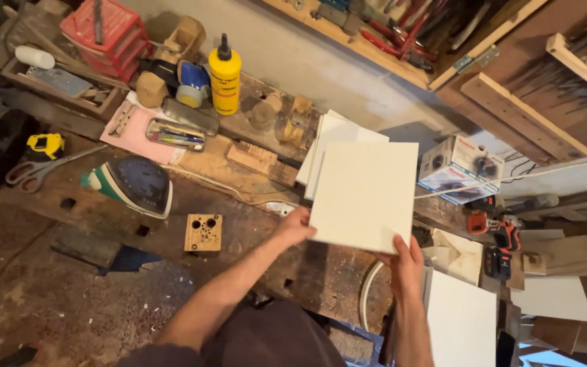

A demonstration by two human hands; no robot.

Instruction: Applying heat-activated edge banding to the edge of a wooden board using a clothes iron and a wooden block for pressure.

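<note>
we see 2 hands holding 1 white panel [365, 194] above the wooden bench [239, 224]. the left hand [295, 228] has its grip closed on the panel's lower left edge, and the right hand [407, 261] has its grip closed on the lower right corner, thumb on the face. the panel is tilted, flat side toward us, over more white panels [327, 139] lying behind it. on the bench to the left lie a clothes iron [134, 185], a small wooden block with holes [204, 232], a yellow glue bottle [225, 76], scissors [35, 170] and a yellow tape measure [44, 145]. a cordless drill [501, 234] sits at the right.
</note>
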